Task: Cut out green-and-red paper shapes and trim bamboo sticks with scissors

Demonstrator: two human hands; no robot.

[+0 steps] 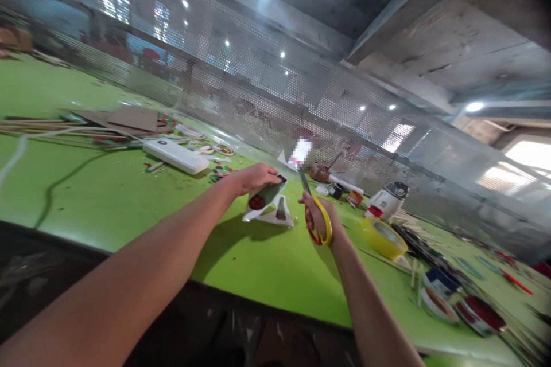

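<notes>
My left hand [258,178] is closed on a piece of printed paper [260,198], dark green with red and black marks and white margins. A white corner of it with a smaller green and red print hangs above the table. In my right hand [316,215] is a pair of scissors [326,221] with yellow and red handles, fingers wrapped through the loops. Its blades point up and away from me, just right of the paper and apart from my left hand. Whether the blades are spread is hard to make out.
A white power bank [175,156] with a cable lies at left, near sticks and cardboard [133,118]. At right are a yellow tape roll [384,238], a white bottle [387,200], small paint jars [336,190] and open cans [480,314]. A mesh screen [241,92] stands behind the green table [267,269].
</notes>
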